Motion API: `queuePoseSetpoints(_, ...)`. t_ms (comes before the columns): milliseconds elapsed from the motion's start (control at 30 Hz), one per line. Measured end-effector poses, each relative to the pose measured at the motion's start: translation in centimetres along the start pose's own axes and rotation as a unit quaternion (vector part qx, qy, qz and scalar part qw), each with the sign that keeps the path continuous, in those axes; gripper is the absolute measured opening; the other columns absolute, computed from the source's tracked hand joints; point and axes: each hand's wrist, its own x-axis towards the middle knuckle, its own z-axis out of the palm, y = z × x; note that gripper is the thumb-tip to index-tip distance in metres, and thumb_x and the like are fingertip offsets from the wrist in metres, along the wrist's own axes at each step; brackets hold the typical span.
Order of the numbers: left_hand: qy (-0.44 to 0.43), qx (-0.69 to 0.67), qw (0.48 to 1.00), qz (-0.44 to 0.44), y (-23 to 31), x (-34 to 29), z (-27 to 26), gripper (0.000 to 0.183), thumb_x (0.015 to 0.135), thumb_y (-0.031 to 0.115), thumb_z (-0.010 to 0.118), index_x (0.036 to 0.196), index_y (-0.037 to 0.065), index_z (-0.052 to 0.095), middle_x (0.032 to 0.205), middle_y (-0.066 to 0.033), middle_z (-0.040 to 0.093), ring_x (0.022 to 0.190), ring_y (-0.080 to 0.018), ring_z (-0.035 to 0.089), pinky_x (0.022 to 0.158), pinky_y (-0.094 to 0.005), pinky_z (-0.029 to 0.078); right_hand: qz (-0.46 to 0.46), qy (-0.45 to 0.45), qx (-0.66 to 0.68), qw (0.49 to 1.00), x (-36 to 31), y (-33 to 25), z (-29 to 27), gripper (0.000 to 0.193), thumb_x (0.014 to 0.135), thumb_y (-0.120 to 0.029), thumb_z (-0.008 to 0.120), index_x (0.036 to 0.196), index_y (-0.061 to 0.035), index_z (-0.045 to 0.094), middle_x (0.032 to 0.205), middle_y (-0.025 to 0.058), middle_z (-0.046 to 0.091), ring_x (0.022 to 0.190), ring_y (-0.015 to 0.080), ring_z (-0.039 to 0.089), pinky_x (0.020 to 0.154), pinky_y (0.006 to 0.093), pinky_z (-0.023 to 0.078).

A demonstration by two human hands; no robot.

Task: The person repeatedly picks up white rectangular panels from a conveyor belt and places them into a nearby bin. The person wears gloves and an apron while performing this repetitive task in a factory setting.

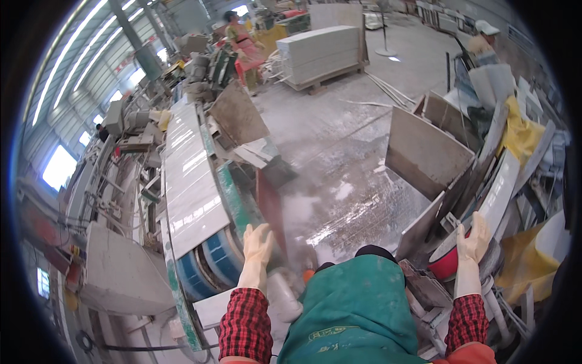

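My left hand [257,246], in a pale rubber glove with a red checked sleeve, is raised with fingers spread beside the end of a conveyor [189,182] that carries glossy white tiles; it holds nothing. My right hand [473,239], gloved the same way, is lifted with fingers apart in front of slabs [494,194] leaning in a rack, just above a red round tub [445,262]. It grips nothing that I can see. A green apron [357,315] covers my front at the bottom.
Wet grey concrete floor [339,151] stretches ahead. Stone slabs [424,151] lean at the right. A pallet of stacked white slabs [321,54] stands far ahead. One person in pink [239,39] works at the back left, another in a white cap [485,36] at the back right.
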Motion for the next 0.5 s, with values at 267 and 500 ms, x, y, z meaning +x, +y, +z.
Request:
queuePoseSetpoints(267,0.041,-0.365,0.929,-0.030,-9.4,-4.0,-6.1,0.038,0.100,0.025,0.062,0.128,0.000,0.061,0.119,-0.0064,0.068,0.112,-0.0147,0.060,0.101,-0.0277,0.043,0.363,-0.218,-0.045,0.905,5.3,-4.4,-2.8,0.084,0.073,-0.045,0.080,0.145,-0.0191,0.044,0.144,0.0178,0.046,0.131,0.0415,0.048,0.108,0.0510,0.042)
queuePoseSetpoints(500,0.120,-0.529,0.827,-0.150,-8.4,-9.5,-11.3,0.037,0.100,0.028,0.060,0.125,0.001,0.062,0.122,-0.0123,0.067,0.118,-0.0202,0.061,0.108,-0.0329,0.041,0.298,-0.053,0.056,0.951,8.1,9.0,3.5,0.064,0.061,-0.020,0.075,0.121,-0.0027,0.064,0.111,0.0200,0.067,0.113,0.0333,0.062,0.098,0.0460,0.049)
